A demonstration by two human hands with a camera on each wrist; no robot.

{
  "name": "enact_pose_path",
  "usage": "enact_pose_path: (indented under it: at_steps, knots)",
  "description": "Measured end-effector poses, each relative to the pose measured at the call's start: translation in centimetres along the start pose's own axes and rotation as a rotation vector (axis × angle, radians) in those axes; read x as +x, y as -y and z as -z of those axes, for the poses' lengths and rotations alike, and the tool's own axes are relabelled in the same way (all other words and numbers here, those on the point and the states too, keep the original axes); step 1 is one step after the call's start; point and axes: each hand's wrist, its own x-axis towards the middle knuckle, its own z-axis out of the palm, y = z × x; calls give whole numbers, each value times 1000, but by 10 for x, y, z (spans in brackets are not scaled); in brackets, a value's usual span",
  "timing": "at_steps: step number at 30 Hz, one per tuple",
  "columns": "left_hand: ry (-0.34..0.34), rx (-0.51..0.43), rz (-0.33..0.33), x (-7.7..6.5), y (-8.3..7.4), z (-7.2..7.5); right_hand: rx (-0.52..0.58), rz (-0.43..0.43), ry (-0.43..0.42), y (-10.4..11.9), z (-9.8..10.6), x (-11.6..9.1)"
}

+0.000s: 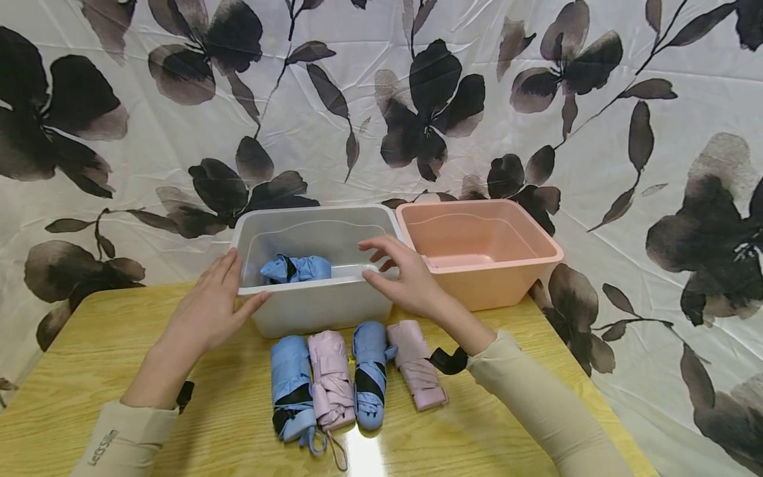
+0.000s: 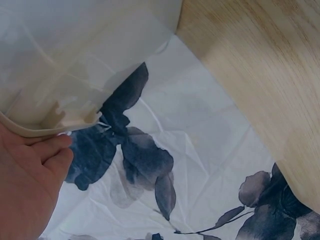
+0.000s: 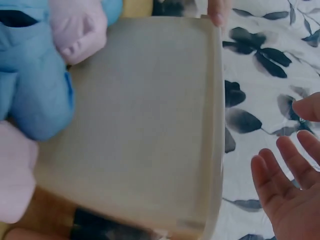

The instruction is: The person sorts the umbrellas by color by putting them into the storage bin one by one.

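My left hand (image 1: 205, 308) touches the left end of a light grey plastic bin (image 1: 322, 308), fingers straight along its side and thumb at the front rim. In the left wrist view, those fingertips (image 2: 57, 150) lie right at the rim. Inside the bin lies a folded blue umbrella (image 1: 310, 268) with a black band. Over the bin's right front corner is my right hand (image 1: 405, 278), fingers loosely bent and spread, holding nothing. In the right wrist view the right hand (image 3: 292, 185) shows apart from the bin wall (image 3: 145, 115).
In front of the grey bin lie two folded blue umbrellas (image 1: 291, 371) (image 1: 370, 351) and two pink ones (image 1: 329, 364) (image 1: 411, 358) on the wooden table (image 1: 226, 424). A peach bin (image 1: 495, 281) stands against its right side. Behind hangs a floral cloth (image 1: 357, 99).
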Motion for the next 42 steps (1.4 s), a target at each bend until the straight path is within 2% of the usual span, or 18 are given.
enact_pose_path:
  at_steps: [3, 8, 17, 20, 25, 29, 33, 42]
  knots:
    - [-3, 2, -1, -1, 1, 0, -7, 28, -39, -2, 2, -14]
    - [-5, 3, -2, -1, 1, 0, -10, 26, -97, -7, 5, -39]
    - [-16, 2, 0, 0, 1, -1, -27, -125, -94, -24, 4, -88]
    - [-11, 3, 2, 0, 1, -1, -40, -145, -80, -33, 0, -103]
    - [-9, 2, 3, 0, 0, -1, -110, -204, 10, -44, -6, -124]
    - [-13, -2, 3, 0, 1, -1, -236, -269, 123, -48, -11, -133]
    - [-13, -4, 6, 0, 1, -1, -346, -336, 226, -50, -16, -136]
    - [-10, -7, 6, -1, 0, 0, -409, -439, 354, -53, -24, -133]
